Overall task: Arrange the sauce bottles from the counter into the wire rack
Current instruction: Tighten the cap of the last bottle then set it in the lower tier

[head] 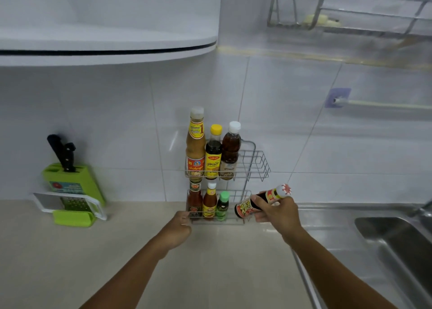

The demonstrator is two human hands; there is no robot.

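Note:
A two-tier wire rack (pixel 257 162) stands against the tiled wall. Its top tier holds a tall tan sauce bottle (pixel 195 145), a dark bottle with a yellow cap (pixel 213 154) and a brown bottle with a white cap (pixel 231 152). The lower tier holds a red sauce bottle (pixel 194 201), an orange-red bottle (pixel 209 203) and a small green-capped bottle (pixel 222 207). My right hand (pixel 278 211) grips a dark bottle with a red label (pixel 259 202), tilted over, at the lower tier's right end. My left hand (pixel 178 227) grips the rack's lower front left corner.
A green knife block (pixel 70 180) with black-handled knives and a grater (pixel 72 204) stand at the left on the beige counter (pixel 117 250). A steel sink (pixel 397 243) lies at the right. A white shelf (pixel 105 44) hangs overhead; a wall rack (pixel 350 16) is top right.

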